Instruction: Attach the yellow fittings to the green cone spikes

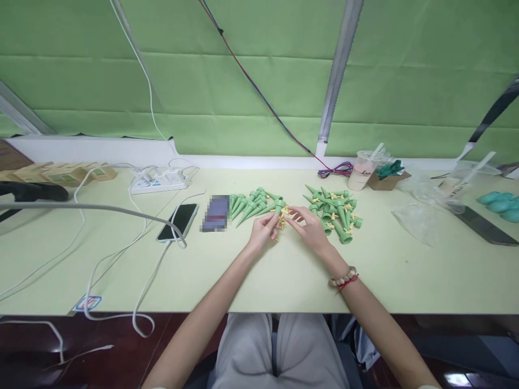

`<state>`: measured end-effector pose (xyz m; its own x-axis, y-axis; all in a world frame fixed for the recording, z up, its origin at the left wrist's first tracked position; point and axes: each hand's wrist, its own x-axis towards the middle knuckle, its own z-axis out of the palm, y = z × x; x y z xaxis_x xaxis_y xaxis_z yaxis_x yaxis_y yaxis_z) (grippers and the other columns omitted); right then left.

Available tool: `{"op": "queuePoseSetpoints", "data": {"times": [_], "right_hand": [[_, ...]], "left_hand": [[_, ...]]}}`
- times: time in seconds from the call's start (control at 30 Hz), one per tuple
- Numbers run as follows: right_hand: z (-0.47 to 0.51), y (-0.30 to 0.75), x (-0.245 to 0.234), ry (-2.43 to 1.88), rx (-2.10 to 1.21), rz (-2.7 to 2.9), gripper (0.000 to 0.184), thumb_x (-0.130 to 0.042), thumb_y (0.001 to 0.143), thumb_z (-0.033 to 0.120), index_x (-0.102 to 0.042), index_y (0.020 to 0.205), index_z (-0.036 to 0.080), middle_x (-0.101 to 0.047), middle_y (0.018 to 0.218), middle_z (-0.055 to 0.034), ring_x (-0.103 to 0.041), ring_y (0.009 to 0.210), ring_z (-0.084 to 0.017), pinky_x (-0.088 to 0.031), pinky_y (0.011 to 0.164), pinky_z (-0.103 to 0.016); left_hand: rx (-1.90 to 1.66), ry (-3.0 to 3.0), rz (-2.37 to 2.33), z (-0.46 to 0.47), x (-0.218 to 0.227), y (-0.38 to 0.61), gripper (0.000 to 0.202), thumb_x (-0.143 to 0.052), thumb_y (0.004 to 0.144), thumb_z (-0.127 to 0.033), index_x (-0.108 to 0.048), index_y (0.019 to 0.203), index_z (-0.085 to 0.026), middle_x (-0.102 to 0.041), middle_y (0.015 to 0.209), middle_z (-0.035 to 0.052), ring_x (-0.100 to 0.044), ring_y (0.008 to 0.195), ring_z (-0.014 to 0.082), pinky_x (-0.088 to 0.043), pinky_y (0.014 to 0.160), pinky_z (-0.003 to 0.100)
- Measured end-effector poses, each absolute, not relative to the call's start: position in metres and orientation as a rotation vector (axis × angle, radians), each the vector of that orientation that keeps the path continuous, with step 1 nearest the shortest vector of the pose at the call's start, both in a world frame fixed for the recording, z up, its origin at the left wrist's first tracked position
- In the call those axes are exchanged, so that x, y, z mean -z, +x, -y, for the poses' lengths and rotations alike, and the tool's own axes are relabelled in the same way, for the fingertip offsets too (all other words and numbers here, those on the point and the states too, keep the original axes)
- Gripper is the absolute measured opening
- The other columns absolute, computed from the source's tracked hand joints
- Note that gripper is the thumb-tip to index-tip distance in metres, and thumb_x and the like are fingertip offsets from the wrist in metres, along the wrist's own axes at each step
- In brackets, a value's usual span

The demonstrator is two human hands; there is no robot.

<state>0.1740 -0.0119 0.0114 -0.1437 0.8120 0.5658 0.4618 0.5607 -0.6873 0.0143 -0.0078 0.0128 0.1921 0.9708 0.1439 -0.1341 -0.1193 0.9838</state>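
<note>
Pinched in the left hand [263, 232], a green cone [279, 205] sits left of the cone pile [343, 208]; whether the right hand [310, 229] grips anything, I cannot tell from my distant feed. Loose pinching, I judge, could drop the cone; a stray knuckle could scatter small yellow pieces [283, 225] left of the pile. Its long axis seems to point wide end forward, taper hidden.

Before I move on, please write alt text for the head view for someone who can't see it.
A person's left hand holds a green cone while the right hand is near small yellow pieces, over a pale table. More green cones lie in groups on either side, with a phone farther left and a cup farther right.
</note>
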Motion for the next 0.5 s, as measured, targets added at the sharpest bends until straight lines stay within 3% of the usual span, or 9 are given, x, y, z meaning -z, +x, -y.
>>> {"op": "queuePoseSetpoints", "data": {"times": [0.17, 0.5], "right_hand": [[0.006, 0.175, -0.003, -1.082, -0.172, 1.934, 0.022, -0.05, 0.092, 0.029, -0.068, 0.101, 0.021, -0.069, 0.097, -0.0108, -0.064, 0.09, -0.023, -0.049, 0.083, -0.038], [0.003, 0.173, 0.004, -1.231, 0.102, 2.105, 0.029, -0.038, 0.095, 0.018, -0.065, 0.105, 0.015, -0.066, 0.089, -0.0135, -0.06, 0.084, -0.025, -0.046, 0.075, -0.035]], "left_hand": [[-1.16, 1.284, -0.944, 0.013, -0.016, 0.016, 0.047, -0.067, 0.067, -0.058, -0.053, 0.059, -0.014, -0.048, 0.057, -0.0032, -0.039, 0.032, 0.003, -0.027, 0.035, 0.021], [-1.128, 1.377, -1.007, 0.016, -0.016, 0.02, 0.052, -0.062, 0.07, -0.062, -0.046, 0.054, -0.016, -0.038, 0.045, -0.0058, -0.033, 0.029, 0.0039, -0.018, 0.032, 0.022]]}}
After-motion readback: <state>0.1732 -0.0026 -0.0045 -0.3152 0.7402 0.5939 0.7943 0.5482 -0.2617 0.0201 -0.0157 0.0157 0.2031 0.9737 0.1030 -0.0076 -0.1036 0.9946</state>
